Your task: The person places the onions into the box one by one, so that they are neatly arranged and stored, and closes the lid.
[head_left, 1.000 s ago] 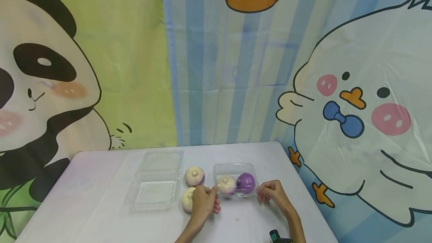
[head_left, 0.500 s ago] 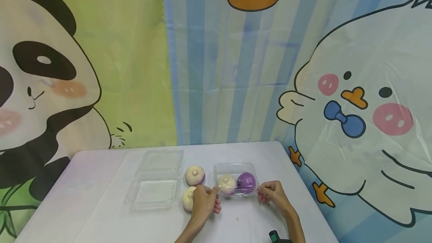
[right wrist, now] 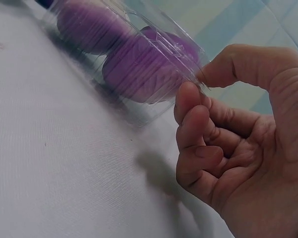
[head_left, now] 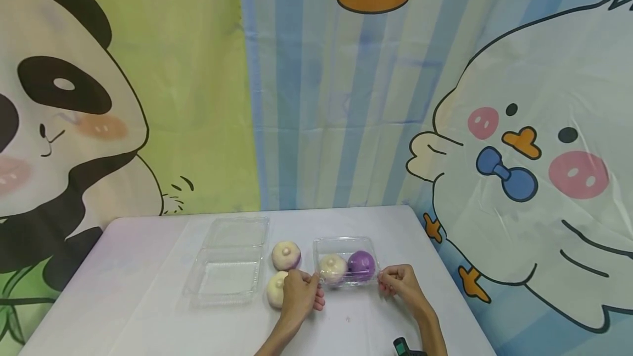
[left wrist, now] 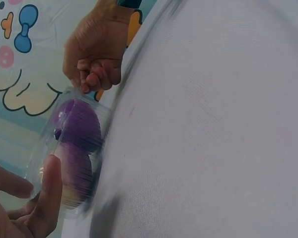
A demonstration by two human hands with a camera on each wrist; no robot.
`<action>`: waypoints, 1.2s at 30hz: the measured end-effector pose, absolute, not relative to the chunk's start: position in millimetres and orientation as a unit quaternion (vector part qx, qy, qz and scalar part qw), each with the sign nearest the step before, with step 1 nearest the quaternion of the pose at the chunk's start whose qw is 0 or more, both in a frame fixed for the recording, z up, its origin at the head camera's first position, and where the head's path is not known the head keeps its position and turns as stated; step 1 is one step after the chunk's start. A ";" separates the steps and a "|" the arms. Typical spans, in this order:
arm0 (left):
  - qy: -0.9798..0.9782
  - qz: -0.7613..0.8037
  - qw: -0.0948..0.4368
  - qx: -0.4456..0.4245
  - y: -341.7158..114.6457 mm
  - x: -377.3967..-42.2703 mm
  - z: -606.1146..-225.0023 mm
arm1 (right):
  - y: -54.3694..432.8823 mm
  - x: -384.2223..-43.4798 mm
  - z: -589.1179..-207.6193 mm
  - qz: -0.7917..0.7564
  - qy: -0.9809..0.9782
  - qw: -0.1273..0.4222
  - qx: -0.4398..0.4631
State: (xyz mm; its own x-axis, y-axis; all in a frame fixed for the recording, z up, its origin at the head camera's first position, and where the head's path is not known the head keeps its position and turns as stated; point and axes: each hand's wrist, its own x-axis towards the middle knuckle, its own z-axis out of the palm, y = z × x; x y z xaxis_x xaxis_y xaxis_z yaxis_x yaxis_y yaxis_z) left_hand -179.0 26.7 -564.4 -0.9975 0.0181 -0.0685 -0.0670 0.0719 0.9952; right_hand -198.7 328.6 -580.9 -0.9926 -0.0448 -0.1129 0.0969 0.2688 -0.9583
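A clear plastic clamshell box (head_left: 346,244), its lid down, lies on the white table. Through its wall show a pale turnip-like vegetable (head_left: 333,268) on the left and a purple one (head_left: 361,266) on the right. My left hand (head_left: 299,296) holds the box's front left corner between thumb and forefinger. At the front right corner, my right hand (head_left: 403,285) pinches the rim of the plastic, its other fingers curled in, as the right wrist view shows. Beside my left hand sit two more pale vegetables, one farther back (head_left: 286,256) and one partly hidden by that hand (head_left: 275,290).
An opened clear clamshell box (head_left: 229,279) lies to the left on the table (head_left: 148,301), its lid folded back. A dark object with a green part (head_left: 401,346) shows at the bottom edge near the right forearm. Cartoon curtains (head_left: 316,98) hang behind the table.
The head view has shifted slightly. Both hands keep their places at the box's front corners, and the box and vegetables stay where they were.
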 end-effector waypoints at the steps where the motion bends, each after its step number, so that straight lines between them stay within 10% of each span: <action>1: 0.731 0.681 0.031 -0.014 26.6 -179.0 -564.4 | 328.3 -198.9 -580.7 -0.604 0.794 0.058 0.018; 36: 0.715 0.699 0.033 -0.014 28.1 -176.7 -557.9 | 328.8 -197.5 -582.1 -0.598 0.799 0.057 0.019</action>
